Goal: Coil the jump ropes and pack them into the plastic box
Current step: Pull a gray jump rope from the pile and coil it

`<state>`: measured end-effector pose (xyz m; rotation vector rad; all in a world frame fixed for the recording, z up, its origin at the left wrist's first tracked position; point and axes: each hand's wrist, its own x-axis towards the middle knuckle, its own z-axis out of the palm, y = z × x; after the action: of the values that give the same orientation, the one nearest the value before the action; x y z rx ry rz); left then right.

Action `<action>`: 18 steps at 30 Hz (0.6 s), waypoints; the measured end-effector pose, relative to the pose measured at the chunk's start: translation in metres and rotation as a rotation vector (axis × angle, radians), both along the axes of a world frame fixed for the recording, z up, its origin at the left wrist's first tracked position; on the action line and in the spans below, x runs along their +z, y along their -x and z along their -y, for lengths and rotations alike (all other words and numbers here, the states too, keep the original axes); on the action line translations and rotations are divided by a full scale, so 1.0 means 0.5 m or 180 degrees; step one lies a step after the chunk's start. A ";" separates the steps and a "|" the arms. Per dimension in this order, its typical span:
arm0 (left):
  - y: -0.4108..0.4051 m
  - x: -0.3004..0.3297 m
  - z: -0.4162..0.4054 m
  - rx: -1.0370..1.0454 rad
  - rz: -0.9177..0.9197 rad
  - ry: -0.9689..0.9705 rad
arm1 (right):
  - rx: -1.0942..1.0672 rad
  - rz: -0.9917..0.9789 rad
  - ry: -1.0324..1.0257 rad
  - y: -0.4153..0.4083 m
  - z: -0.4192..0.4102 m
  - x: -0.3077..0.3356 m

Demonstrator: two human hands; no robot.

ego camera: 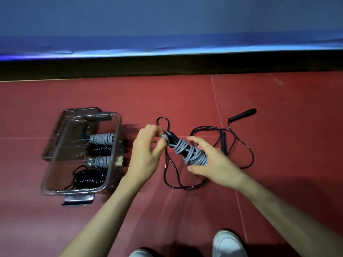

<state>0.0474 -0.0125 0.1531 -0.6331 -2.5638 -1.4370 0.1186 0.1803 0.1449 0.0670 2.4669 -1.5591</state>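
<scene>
Shoes (229, 244) cut off below hands (216, 164)

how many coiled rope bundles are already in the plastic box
4, in a row inside the plastic box: grey farthest, black, grey, black nearest. More may be hidden beneath.

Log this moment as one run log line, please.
step: coiling grey rope | right hand: grips bundle | left hand: pinches rope end | plastic box: four coils inside | black rope: loose on floor
</scene>
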 end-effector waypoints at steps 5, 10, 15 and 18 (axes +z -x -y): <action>-0.006 0.025 0.057 0.0220 0.0452 -0.0996 | -0.0072 0.0036 0.0308 0.019 0.032 0.015; 0.014 0.018 0.110 0.0367 0.1699 -0.1805 | -0.0244 -0.0186 0.0326 0.049 0.059 0.032; 0.046 0.030 0.209 -0.0058 0.2033 -0.1583 | -0.0083 -0.0382 0.0003 0.092 0.114 0.037; 0.047 0.041 0.257 -0.0236 0.1537 -0.0757 | -0.0038 -0.0395 0.0086 0.114 0.153 0.040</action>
<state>0.0237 -0.1411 0.1736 -0.3843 -2.6505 -2.1005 0.0616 0.1038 0.1649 -0.0201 2.5420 -1.6483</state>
